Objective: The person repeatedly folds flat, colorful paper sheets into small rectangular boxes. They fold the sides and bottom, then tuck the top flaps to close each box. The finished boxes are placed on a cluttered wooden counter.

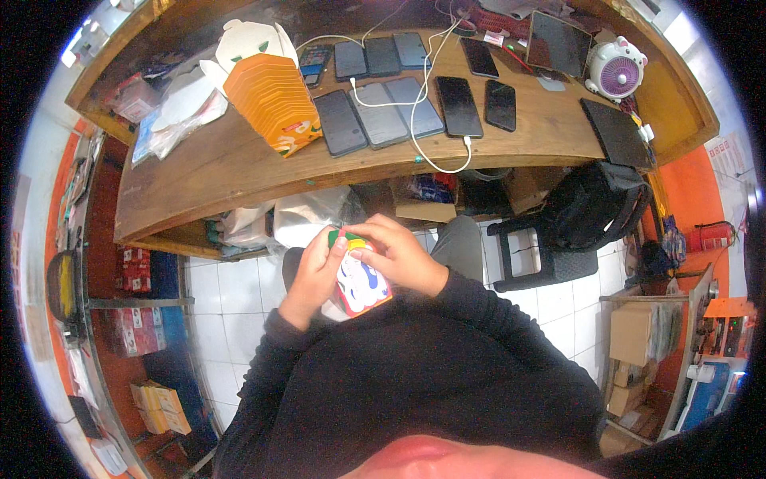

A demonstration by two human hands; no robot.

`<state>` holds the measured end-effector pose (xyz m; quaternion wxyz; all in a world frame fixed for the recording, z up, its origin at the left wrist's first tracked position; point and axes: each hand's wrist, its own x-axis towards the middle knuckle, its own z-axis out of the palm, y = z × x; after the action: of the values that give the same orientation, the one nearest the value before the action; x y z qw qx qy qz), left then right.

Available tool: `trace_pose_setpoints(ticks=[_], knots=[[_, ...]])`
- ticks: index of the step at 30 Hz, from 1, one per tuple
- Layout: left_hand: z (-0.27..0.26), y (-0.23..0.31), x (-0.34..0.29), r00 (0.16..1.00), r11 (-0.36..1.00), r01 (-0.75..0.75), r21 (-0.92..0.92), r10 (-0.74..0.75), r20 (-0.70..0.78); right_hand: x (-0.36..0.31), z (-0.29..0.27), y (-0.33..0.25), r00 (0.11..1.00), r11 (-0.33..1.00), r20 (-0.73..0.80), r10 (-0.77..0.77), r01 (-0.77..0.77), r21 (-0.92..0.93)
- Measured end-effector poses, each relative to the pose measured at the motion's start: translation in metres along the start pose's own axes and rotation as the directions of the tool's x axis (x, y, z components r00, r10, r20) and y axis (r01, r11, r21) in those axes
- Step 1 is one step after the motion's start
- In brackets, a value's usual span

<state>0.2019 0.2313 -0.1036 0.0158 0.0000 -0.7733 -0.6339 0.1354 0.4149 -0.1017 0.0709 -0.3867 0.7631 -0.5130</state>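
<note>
Above my lap I hold a small colourful carton (365,289), white with blue, red, yellow and green parts. My left hand (313,275) wraps its left side, thumb along the upper edge. My right hand (401,254) closes over its top right, fingers bent at the green and yellow end. The fingers hide part of that end, so I cannot tell whether it is unsealed. Beyond my hands, on the wooden desk (215,180), leans a tall stack of nested orange paper food boxes (271,100), with white flaps spread at its far end.
Several phones (459,106) lie on the desk, with a white charging cable (435,164) across them. A white and purple fan (616,69) stands far right, near a dark tablet (558,44). A black backpack (594,203) rests on a black stool (550,267). Shelves flank me.
</note>
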Motion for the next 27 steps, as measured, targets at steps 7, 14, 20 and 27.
trace_pose_setpoints(ticks=[7,14,20,27], knots=[[0.023,-0.014,0.004,0.735,0.913,-0.391,0.114,0.384,-0.559,-0.004,0.002,0.001,0.972,0.992,-0.207,-0.114,0.123,0.034],[-0.005,-0.016,-0.008,0.973,0.763,0.159,-0.627,-0.227,-0.029,0.000,-0.020,0.017,0.853,0.864,-0.164,-0.496,0.465,-0.193],[0.012,0.004,0.001,0.987,0.878,0.076,-0.472,-0.133,-0.089,-0.005,-0.020,0.013,0.944,0.960,-0.175,-0.279,0.274,-0.050],[0.032,0.003,-0.003,0.981,0.902,0.099,-0.420,-0.158,-0.109,-0.017,0.014,0.017,0.882,0.966,-0.448,0.143,-0.026,0.257]])
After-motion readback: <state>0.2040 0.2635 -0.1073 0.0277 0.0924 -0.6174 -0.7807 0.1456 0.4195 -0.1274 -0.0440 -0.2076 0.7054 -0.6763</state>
